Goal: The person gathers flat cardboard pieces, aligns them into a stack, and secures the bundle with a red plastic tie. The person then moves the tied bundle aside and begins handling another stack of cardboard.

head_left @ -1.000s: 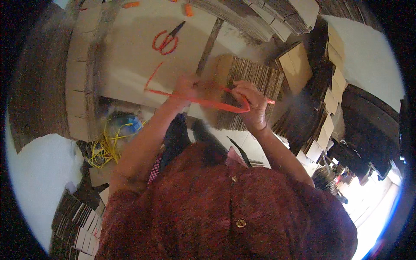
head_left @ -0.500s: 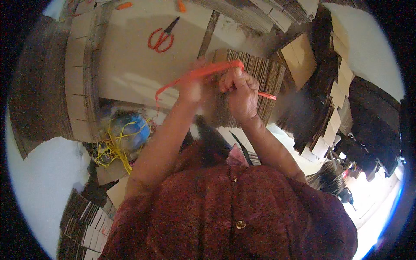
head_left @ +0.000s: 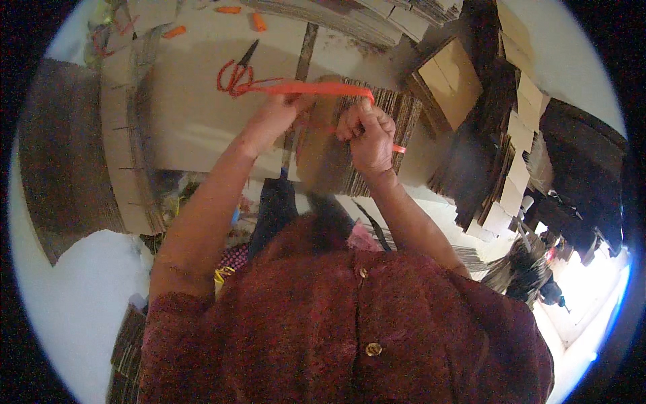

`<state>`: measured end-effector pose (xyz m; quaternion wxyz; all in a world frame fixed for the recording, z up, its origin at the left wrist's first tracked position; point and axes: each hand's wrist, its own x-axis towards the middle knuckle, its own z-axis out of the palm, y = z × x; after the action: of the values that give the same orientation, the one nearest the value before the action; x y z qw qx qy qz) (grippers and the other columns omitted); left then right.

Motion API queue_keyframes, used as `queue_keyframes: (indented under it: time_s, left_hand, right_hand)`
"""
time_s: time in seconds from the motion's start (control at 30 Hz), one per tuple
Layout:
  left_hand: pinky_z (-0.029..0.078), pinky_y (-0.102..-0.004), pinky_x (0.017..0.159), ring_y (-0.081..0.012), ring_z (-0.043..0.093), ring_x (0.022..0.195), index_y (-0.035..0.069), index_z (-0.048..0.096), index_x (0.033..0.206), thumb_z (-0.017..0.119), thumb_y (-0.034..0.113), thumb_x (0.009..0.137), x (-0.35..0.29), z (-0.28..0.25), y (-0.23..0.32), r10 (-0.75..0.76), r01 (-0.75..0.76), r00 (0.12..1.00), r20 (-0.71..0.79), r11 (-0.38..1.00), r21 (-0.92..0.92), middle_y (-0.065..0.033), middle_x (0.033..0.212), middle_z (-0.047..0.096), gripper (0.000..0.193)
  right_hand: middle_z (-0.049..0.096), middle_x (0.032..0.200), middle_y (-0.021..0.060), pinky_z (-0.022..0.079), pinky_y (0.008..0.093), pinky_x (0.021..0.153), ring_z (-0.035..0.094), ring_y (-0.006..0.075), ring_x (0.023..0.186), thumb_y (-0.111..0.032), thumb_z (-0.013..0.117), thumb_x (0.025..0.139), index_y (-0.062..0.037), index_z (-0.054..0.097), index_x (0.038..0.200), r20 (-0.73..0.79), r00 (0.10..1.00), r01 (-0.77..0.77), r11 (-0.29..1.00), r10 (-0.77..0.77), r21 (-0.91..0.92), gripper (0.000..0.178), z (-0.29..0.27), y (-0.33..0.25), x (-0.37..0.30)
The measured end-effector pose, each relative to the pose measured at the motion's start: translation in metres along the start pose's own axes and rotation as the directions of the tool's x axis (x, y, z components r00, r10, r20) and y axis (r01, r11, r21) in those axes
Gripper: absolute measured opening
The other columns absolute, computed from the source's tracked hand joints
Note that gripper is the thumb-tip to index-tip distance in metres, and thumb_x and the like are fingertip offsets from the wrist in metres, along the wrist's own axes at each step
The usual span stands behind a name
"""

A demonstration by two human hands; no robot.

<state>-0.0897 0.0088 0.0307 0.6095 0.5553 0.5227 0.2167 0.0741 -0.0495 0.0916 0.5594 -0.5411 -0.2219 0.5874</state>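
Observation:
A red plastic strap [head_left: 316, 88] runs taut between my hands, above a bundle of cardboard sheets [head_left: 380, 108]. My left hand [head_left: 274, 116] is closed on the strap, whose loose tail trails left over the scissors' handles. My right hand [head_left: 369, 140] grips the strap with the thumb up, at the near side of the bundle. A short strap piece [head_left: 400, 149] shows to the right of that hand, against the cardboard. The scissors [head_left: 237, 77], with red handles and dark blades, lie on the pale board [head_left: 208, 128] beyond my left hand.
Tall cardboard stacks [head_left: 64, 155] stand at the left, and more piles [head_left: 471, 168] at the right. Several small orange pieces [head_left: 258, 22] lie at the far edge of the board. A white sack-like shape [head_left: 94, 289] is at the lower left.
My left hand has moved left and away from my right hand, drawing the strap out straighter. My right hand keeps its grip near the bundle. The whole view has shifted slightly.

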Motion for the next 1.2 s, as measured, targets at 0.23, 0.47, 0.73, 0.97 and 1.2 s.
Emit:
queue_keyframes:
  time_s: [0.23,0.47,0.73,0.97,1.2]
  left_hand:
    - [0.048,-0.0387,0.07,-0.0194,0.061,0.075,0.0,0.059,0.072,0.056,0.026,0.083,-0.018,-0.01,0.044,-0.146,-0.02,0.949,0.278,0.856,0.517,-0.0088,0.074,0.062,0.029]
    - [0.047,-0.0324,0.059,-0.0188,0.058,0.067,0.006,0.057,0.095,0.049,0.033,0.088,-0.038,0.03,0.025,-0.226,0.168,0.971,0.078,0.412,-0.895,-0.004,0.08,0.061,0.029]
    - [0.048,-0.0296,0.058,-0.0165,0.055,0.066,0.007,0.054,0.092,0.045,0.035,0.09,0.019,0.047,-0.018,-0.457,0.283,0.889,0.01,0.533,-0.798,-0.0025,0.079,0.057,0.03]
    - [0.04,-0.0321,0.047,-0.0185,0.044,0.049,0.004,0.049,0.074,0.056,0.032,0.084,-0.004,0.038,0.015,-0.103,0.089,0.993,-0.061,0.976,-0.198,-0.0044,0.061,0.05,0.03]
    - [0.04,-0.0369,0.049,-0.028,0.047,0.05,0.0,0.049,0.075,0.063,0.02,0.08,-0.021,0.042,0.02,0.339,-0.4,0.911,0.237,0.867,0.297,-0.0142,0.057,0.049,0.024]
  right_hand:
    - [0.033,0.053,0.0023,0.033,0.0291,0.048,0.037,0.0152,0.049,-0.025,0.045,0.091,-0.0046,0.039,0.057,0.022,0.999,0.04,0.999,-0.04,-0.005,0.04,0.0,0.004,0.003]
    - [0.038,0.052,0.0021,0.031,0.0267,0.048,0.037,0.0125,0.048,-0.024,0.045,0.091,-0.0052,0.041,0.054,-0.004,1.0,0.023,0.999,-0.023,-0.036,0.042,0.004,-0.001,-0.001]
    - [0.047,0.051,0.0014,0.032,0.0259,0.044,0.039,0.011,0.043,-0.027,0.051,0.088,-0.0062,0.047,0.052,-0.153,0.987,-0.055,0.998,0.059,0.031,0.042,0.006,-0.011,-0.004]
    - [0.048,0.053,0.0046,0.037,0.0286,0.045,0.044,0.0147,0.046,-0.028,0.052,0.087,-0.0066,0.046,0.056,-0.235,0.967,-0.082,0.993,0.1,0.082,0.038,-0.013,-0.022,-0.001]
    - [0.057,0.068,0.0089,0.046,0.0277,0.059,0.055,0.0138,0.06,-0.023,0.055,0.085,0.0043,0.058,0.074,-0.112,0.993,-0.049,0.992,0.037,-0.113,0.03,-0.019,-0.027,0.0]
